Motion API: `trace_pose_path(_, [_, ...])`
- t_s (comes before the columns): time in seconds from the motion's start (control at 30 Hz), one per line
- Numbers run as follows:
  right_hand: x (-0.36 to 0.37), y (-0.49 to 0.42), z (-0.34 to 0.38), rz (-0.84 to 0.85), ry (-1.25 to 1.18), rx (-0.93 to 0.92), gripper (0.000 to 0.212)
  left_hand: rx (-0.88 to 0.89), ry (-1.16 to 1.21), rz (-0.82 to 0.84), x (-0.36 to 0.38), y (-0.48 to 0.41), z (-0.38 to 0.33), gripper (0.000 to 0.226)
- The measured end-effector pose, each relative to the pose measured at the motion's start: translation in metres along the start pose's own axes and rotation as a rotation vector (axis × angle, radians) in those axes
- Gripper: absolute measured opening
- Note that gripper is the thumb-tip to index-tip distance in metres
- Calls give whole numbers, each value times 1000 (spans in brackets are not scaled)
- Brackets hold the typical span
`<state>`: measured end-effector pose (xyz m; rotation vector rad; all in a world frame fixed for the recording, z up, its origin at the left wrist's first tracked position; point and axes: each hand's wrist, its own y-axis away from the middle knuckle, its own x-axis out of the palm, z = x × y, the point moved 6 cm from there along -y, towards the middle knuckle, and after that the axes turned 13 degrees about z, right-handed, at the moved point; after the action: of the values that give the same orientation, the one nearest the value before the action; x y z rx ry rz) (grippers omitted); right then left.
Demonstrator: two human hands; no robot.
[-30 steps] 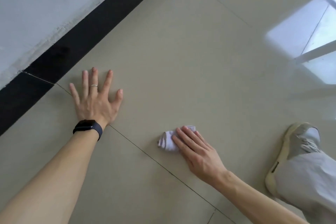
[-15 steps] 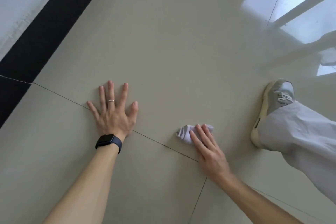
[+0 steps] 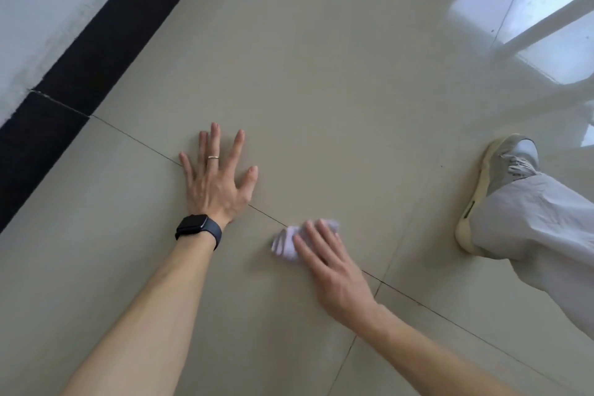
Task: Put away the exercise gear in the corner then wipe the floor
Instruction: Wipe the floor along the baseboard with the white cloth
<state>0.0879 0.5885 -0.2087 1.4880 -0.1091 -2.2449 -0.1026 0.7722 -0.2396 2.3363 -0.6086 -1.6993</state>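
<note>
A small crumpled pale-lilac cloth (image 3: 287, 243) lies on the beige tiled floor (image 3: 321, 90), just below a grout line. My right hand (image 3: 331, 270) presses flat on it with the fingers stretched over it, and the hand and cloth look blurred. My left hand (image 3: 217, 180) rests flat on the floor to the left with the fingers spread, holding nothing; it wears a ring and a dark watch (image 3: 199, 228) at the wrist. No exercise gear shows in view.
A black skirting strip (image 3: 96, 38) runs along the white wall (image 3: 38, 3) at the upper left. My grey shoe (image 3: 501, 177) and light-grey trouser leg (image 3: 546, 235) stand at the right. A bright window reflection (image 3: 520, 3) lies on the floor at the upper right.
My right hand has slid the cloth a little toward me across the grout line. My left hand stays planted on the floor. The view has shifted.
</note>
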Motion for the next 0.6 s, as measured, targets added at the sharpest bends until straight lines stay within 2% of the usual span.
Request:
trace_pose_path(0.07, [10,7,25,132,55,-266,51,-67,5,-32,-2,26,29,68])
trace_pose_path(0.13, [-6,-18,-3,113,46,-271,49,-199,27,-77,0,63,70,68])
trace_pose_path(0.17, [-22,-39,-24,36,14,-170,50,-251,22,-94,0,80,88,69])
trace_pose_path(0.23, [-57,-85,-66,-130,-93,160,51,-341,13,-114,-3,104,119,72])
trace_pose_path(0.3, [-73,-123,-80,-226,-209,452,50,-445,44,-136,-12,115,145,74])
trace_pose_path(0.33, [-70,-137,-72,-237,-246,529,51,-501,69,-146,-15,120,158,74])
trace_pose_path(0.37, [-63,-146,-53,-246,-234,522,52,-550,92,-153,-16,123,169,75])
trace_pose_path(0.4, [-53,-149,-26,-256,-204,417,51,-587,109,-153,-17,125,179,75])
trace_pose_path(0.43, [-37,-145,7,-224,-157,230,49,-613,122,-146,-17,126,186,76])
trace_pose_path(0.53, [9,-109,92,82,59,-457,47,-641,151,-137,-15,124,192,77])
trace_pose_path(0.57, [9,-109,95,150,117,-610,48,-642,157,-141,-16,124,191,77])
trace_pose_path(0.6, [2,-121,87,174,142,-667,50,-643,161,-152,-16,125,190,76])
